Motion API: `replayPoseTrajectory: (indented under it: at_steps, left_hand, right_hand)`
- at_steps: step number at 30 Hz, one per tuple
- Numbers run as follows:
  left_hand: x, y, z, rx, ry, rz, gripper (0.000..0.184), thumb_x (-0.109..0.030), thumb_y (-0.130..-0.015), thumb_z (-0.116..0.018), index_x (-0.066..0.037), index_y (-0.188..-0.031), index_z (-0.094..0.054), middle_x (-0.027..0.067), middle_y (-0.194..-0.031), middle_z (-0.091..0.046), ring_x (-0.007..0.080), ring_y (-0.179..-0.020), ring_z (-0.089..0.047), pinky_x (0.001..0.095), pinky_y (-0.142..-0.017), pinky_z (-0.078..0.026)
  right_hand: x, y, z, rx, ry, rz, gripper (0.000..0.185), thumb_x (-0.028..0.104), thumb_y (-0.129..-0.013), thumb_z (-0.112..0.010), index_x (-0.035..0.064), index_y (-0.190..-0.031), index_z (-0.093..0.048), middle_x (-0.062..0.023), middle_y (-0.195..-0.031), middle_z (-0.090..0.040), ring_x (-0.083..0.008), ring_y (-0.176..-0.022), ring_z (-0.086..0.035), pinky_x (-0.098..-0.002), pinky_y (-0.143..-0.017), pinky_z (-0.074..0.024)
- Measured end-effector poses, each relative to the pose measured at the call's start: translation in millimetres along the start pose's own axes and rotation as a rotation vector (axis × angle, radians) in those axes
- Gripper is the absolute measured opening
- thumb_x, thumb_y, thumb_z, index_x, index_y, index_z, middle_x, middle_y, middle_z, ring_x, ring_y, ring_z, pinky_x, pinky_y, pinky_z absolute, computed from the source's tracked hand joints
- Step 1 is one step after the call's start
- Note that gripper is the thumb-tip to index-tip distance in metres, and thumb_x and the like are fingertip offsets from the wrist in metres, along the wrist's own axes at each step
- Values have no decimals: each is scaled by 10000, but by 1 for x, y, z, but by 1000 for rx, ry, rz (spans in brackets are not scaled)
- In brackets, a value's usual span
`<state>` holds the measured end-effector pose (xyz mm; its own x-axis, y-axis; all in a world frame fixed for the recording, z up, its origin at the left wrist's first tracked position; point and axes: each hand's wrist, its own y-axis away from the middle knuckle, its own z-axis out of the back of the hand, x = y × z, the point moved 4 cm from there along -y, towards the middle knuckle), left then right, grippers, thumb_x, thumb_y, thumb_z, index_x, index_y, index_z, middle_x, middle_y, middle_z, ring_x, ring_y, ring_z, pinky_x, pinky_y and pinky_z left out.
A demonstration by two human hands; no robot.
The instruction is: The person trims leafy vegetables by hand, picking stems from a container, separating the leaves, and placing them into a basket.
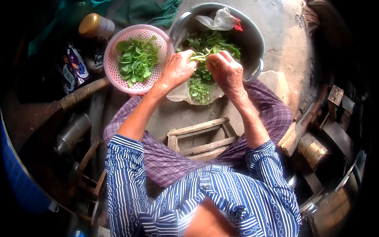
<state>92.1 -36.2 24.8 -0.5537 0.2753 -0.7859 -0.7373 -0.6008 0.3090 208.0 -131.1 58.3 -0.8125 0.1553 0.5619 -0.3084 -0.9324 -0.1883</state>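
Both my hands are closed over the near part of a large metal pot, gripping a bunch of green leafy stems [200,57] stretched between them. My left hand [180,68] pinches the stems from the left, and my right hand [227,71] is curled into a fist at their other end. Beneath them, loose leafy greens [213,42] lie in the metal pot [258,39], with smaller sprigs [200,89] on a pale sheet [179,94] hanging over its near side. Left of my left hand stands a pink plastic colander [112,73] holding picked greens [138,59].
A clear plastic bag [221,20] with a red tie rests in the pot. Behind the colander is a gold-lidded jar [90,25]. A wooden frame [201,138] sits between my knees. Firewood [290,140] lies at right, and a metal cylinder [74,132] at left.
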Motion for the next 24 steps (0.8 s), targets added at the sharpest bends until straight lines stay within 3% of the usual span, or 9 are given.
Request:
replayPoseTrajectory:
  at_steps: [1,3,4,5,8,12,15,17,24]
  left_hand:
    - [1,1,-2,3,-1,4,190,-165,-775,-558,2,-865,-571,152,-702,-600,283,-639,-583,371,-600,-442]
    - [1,2,-1,7,356,79,236,-154,-746,-515,42,-875,-540,183,-770,-612,280,-744,-606,395,-680,-449]
    - [-1,2,1,43,469,137,209,-129,-741,-525,40,-864,-542,84,-688,-587,157,-625,-552,315,-578,-436]
    - [-4,3,4,43,468,138,209,-129,-741,-525,40,-864,-542,84,-688,-587,157,-625,-552,315,-578,-436]
    - [-11,6,4,185,804,352,120,-88,-748,-545,-18,-845,-544,-26,-610,-473,39,-507,-399,212,-453,-325]
    - [-7,5,1,181,830,340,120,-99,-752,-542,-4,-825,-542,-14,-624,-495,57,-526,-429,222,-468,-344]
    - [-3,4,1,179,586,288,152,-130,-754,-541,13,-806,-539,23,-632,-512,89,-556,-466,251,-500,-373]
    - [2,2,-3,151,459,156,200,-161,-753,-537,27,-820,-538,86,-646,-533,139,-603,-508,298,-556,-407]
    - [3,2,-5,160,339,81,256,-206,-751,-541,26,-860,-539,152,-679,-549,188,-643,-532,346,-607,-426]
  right_hand:
    - [-1,1,-1,3,21,-23,115,115,-704,-663,119,-781,-579,-44,-737,-544,-234,-609,-584,-322,-520,-471]
    - [3,3,-1,-13,-27,-35,118,113,-708,-662,108,-779,-569,-51,-732,-545,-230,-596,-577,-321,-516,-464]
    - [2,4,-2,1,-121,-115,124,113,-711,-662,102,-788,-566,-54,-737,-549,-228,-594,-576,-319,-515,-460]
    - [0,6,-4,15,-214,-195,130,113,-713,-661,97,-797,-563,-57,-741,-554,-225,-593,-575,-317,-515,-457]
    - [2,7,-3,-25,-225,-190,146,117,-726,-659,97,-841,-571,-59,-760,-569,-216,-602,-582,-310,-521,-457]
    - [2,7,-2,-25,-147,-112,175,140,-741,-661,105,-891,-577,-50,-783,-588,-211,-592,-587,-303,-528,-463]
    - [2,5,1,55,-203,-208,191,153,-742,-667,109,-904,-576,-45,-791,-596,-201,-581,-587,-296,-531,-469]
    - [3,4,0,41,-202,-225,181,151,-740,-668,112,-894,-582,-44,-781,-595,-186,-585,-591,-287,-530,-472]
    - [0,5,-9,58,-242,-168,95,123,-723,-662,107,-804,-615,-40,-748,-577,-176,-615,-588,-288,-545,-462]
